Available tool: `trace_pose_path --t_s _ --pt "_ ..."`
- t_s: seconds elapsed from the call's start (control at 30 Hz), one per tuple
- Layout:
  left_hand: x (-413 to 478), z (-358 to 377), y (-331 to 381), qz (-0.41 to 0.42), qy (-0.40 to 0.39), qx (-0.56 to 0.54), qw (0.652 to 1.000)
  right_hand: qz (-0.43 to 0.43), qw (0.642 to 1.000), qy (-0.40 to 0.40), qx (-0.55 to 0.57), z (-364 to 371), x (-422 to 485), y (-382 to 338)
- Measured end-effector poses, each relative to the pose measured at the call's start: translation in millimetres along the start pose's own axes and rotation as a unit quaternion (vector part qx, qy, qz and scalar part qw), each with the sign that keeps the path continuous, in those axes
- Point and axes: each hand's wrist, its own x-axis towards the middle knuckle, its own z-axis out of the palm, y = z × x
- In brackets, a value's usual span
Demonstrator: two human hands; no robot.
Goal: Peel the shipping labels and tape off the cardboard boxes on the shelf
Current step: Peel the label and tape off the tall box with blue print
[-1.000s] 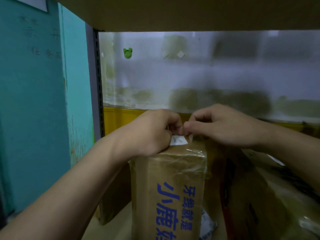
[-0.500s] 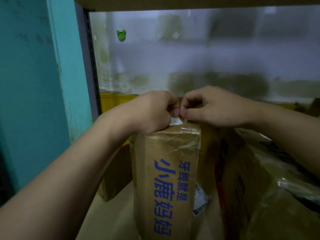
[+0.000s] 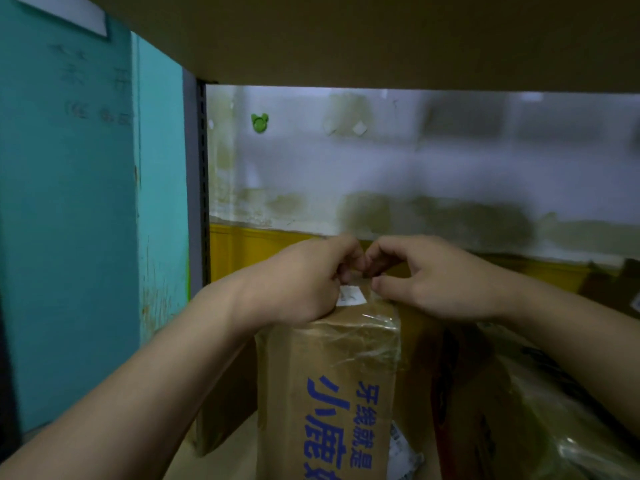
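Looking into a dim shelf nook by a stained wall

A white back wall point(image 3: 433, 168) is showing dirty green-brown stains, and a yellow band point(image 3: 249, 251) is running along its foot. A small green bear shape point(image 3: 259, 123) is sticking high on it. A teal wall point(image 3: 69, 237) is standing left of a dark metal post point(image 3: 201, 185). A brown board point(image 3: 381, 36) is hanging overhead.

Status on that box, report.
Left hand and right hand curled, meeting over white label on top of box; grip unclear. Label and clear tape not yet off. Shelf board overhead, hands clear of it.
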Motion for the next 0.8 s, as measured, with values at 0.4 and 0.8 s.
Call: trace_pose_path --t_s 0.4,0.8 --pt "-6 -1 3 -0.048 0.025 0.041 0.998 0.013 1.000 -0.006 0.000 4 -3 -4" --pt "-4 -3 1 -0.078 0.032 -0.001 0.996 -0.005 1.000 0.005 -0.016 6 -4 -4"
